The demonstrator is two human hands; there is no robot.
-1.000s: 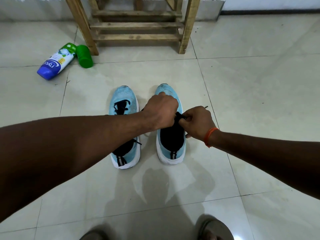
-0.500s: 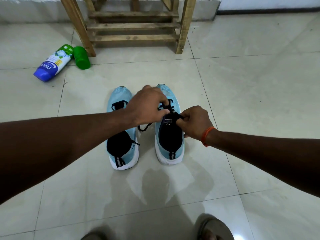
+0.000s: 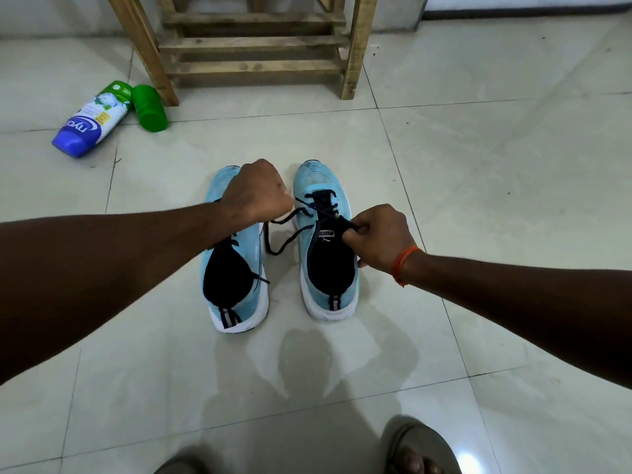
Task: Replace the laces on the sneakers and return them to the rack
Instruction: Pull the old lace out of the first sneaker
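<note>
The right sneaker [image 3: 319,181], light blue with a black lining and white sole, stood on the tiled floor [image 3: 478,200] near the middle of the scene, toe pointing far. Its black lace [image 3: 290,241] was threaded through the far eyelets, and a slack loop hung off its left side onto the floor. The right hand [image 3: 376,237] pinched the lace at the tongue, fingers curled tight. The left hand [image 3: 260,193] was closed in a fist over the gap between the shoes, one lace strand running into it. The left sneaker [image 3: 239,265] stood just beside, partly under the left forearm. An orange thread [image 3: 403,265] circled the right wrist. Farther off stood the wooden rack [image 3: 253,46]; left of it a blue and white bottle [image 3: 92,121] lay touching a green cap [image 3: 148,107].
</note>
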